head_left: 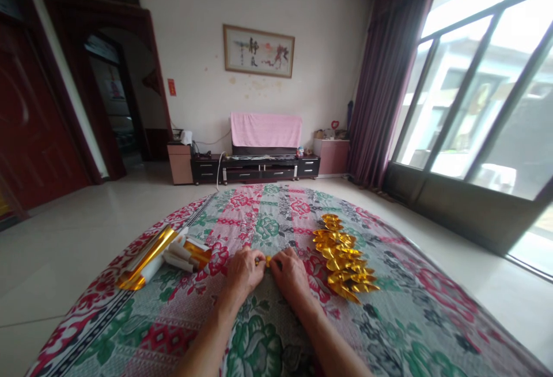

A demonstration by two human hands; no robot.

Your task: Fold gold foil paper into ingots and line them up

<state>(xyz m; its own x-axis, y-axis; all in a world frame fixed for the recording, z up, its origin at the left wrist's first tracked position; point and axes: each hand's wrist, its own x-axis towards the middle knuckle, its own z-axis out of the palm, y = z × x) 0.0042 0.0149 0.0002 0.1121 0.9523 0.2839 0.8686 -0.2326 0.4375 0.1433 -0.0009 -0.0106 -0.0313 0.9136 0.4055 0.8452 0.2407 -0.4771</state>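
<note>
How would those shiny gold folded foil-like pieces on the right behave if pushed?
The shiny gold folded foil-like pieces look thin, so they're probably light and easily crushed. Their glossy surfaces suggest they may slide. Crowded together, several might shift at once.

Two bare arms in from bottom edge, both angled inward. Left forearm rises from bottom, left of center, leaning right; right forearm rises from bottom right of center, leaning left. Left hand and right hand about level, just below mid-frame, near each other with a narrow gap. Backs up toward camera, fingers curled, fingertips pinched inward, facing each other. Elbows out of frame.
</note>
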